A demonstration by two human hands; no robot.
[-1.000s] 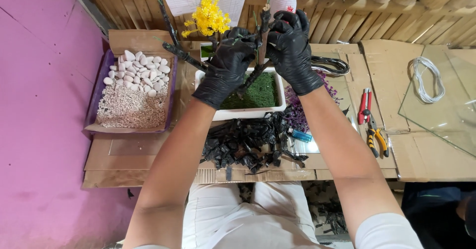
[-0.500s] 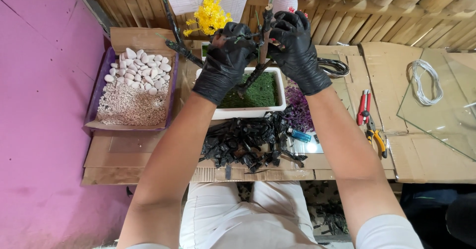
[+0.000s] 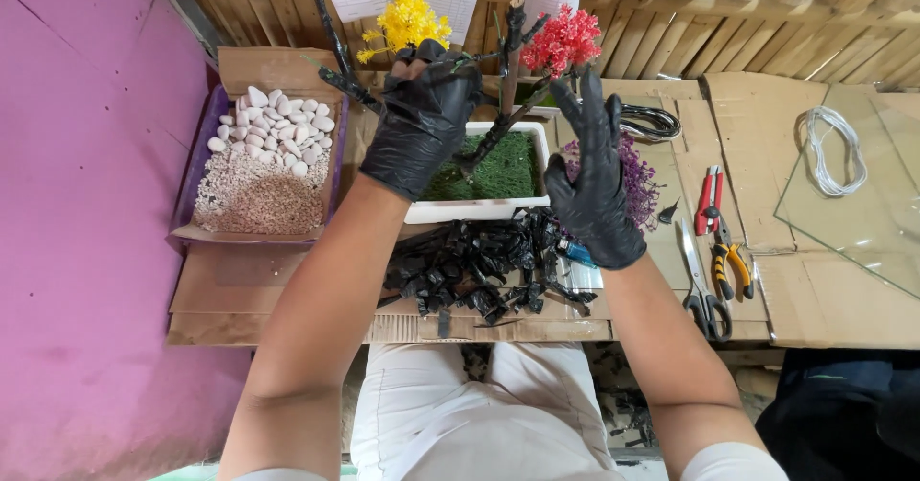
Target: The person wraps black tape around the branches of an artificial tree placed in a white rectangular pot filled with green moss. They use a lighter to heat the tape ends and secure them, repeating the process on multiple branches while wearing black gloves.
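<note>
Both hands wear black gloves above the white planter (image 3: pixel 476 209), which sits mid-worktop (image 3: pixel 843 309) with green moss inside. The left hand (image 3: pixel 422 122) has its fingers clamped on a dark branch (image 3: pixel 347 86) near the yellow flowers (image 3: pixel 406 19); the grip itself is partly hidden. The right hand (image 3: pixel 596 186) is open, fingers spread, just beside the red flowers (image 3: pixel 562 40). The branch tops are cut off. Black scraps (image 3: pixel 479 270) lie in front of the planter, pliers (image 3: pixel 721 237) to its right.

My left grip (image 3: pixel 422 117) is hemmed by dark artificial branches (image 3: pixel 498 107); my right grip (image 3: pixel 596 184) has open air beside it. Bare cardboard desk (image 3: pixel 824 299) lies free right of the red-handled pliers (image 3: pixel 709 198).
</note>
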